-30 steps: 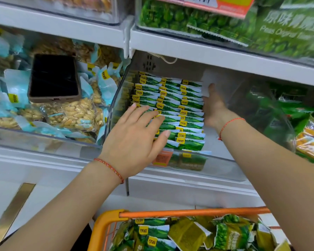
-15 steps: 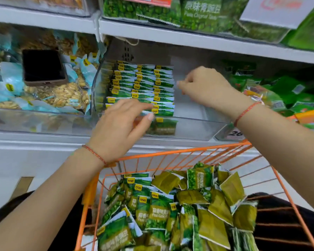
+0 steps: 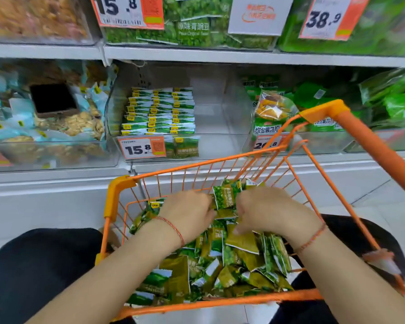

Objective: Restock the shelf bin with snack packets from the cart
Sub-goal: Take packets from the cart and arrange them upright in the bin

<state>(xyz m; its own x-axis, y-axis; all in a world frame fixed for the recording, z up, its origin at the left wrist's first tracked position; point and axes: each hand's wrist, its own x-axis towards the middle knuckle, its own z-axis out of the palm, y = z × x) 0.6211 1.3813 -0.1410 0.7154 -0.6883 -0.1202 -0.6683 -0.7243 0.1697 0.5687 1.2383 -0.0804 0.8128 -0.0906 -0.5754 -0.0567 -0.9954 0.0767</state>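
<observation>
A pile of green snack packets [image 3: 222, 260] fills the orange wire cart [image 3: 262, 298], which sits at 6 o'clock in the view, just below the shelf front. Both hands are down in that pile. The left hand [image 3: 187, 210] and the right hand [image 3: 270, 210] lie side by side, and one upright packet [image 3: 226, 197] with a pea picture stands between them at their 12 o'clock edge. The fingers of both hands curl down into the packets; the left grip seems to close on the upright packet's edge, though motion blur makes that uncertain, and whether the right grip holds anything cannot be told from here. A red string bracelet [image 3: 173, 226] circles each wrist.

At 12 o'clock from the cart, the clear shelf bin [image 3: 220, 146] holds neat rows of the same green packets [image 3: 160, 111] stacked in its left half; its right half shows bare plastic. An orange price tag [image 3: 142, 148] reading 15.8 is on the bin's front wall, with one packet standing just to its 3 o'clock.

At 9 o'clock of the bin, a neighbouring bin carries nut packs [image 3: 75, 123] with a dark phone [image 3: 53, 99] lying on top. At 3 o'clock, another bin holds mixed green bags [image 3: 274, 108].
</observation>
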